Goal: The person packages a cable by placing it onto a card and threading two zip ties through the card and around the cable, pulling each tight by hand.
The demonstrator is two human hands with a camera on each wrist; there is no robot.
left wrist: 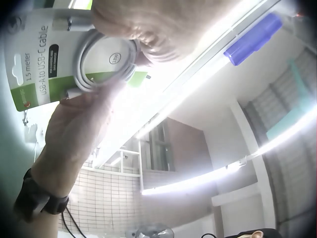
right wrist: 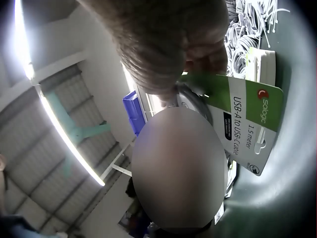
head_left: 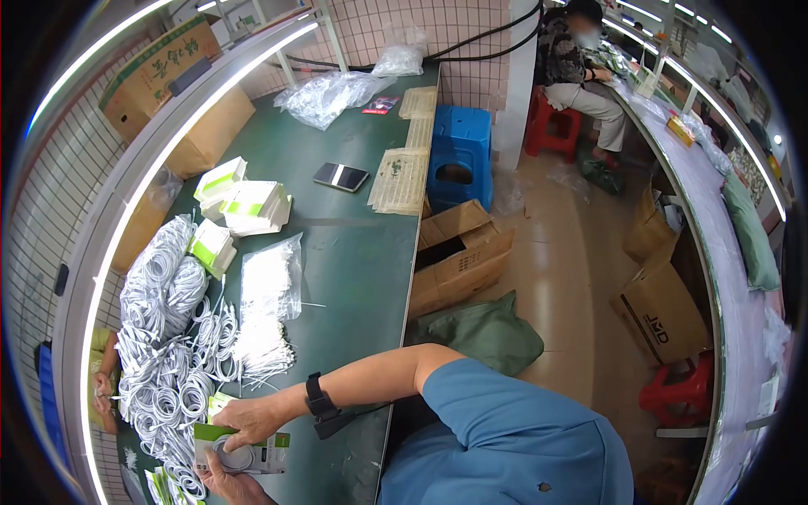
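Observation:
In the head view, a green and white printed card (head_left: 273, 456) with a coiled white cable (head_left: 237, 457) is held between both hands at the lower left. The left hand (head_left: 231, 484) grips its near edge, thumb over the card beside the coil. From the far side, the right hand (head_left: 252, 418), black band at the wrist, pinches the card and coil. The left wrist view shows the card (left wrist: 29, 69), the left hand (left wrist: 153, 25) above it and the right hand (left wrist: 77, 124) below. The right hand (right wrist: 173, 39) partly covers the card (right wrist: 247, 116) in the right wrist view.
White coiled cables (head_left: 160, 337) are heaped at the table's left side. Beside them lie a bag of white ties (head_left: 268, 278) and stacks of green-white cards (head_left: 252, 206). Farther off are a phone (head_left: 341, 177) and plastic bags (head_left: 328, 99). Cartons (head_left: 463, 261) stand right of the table.

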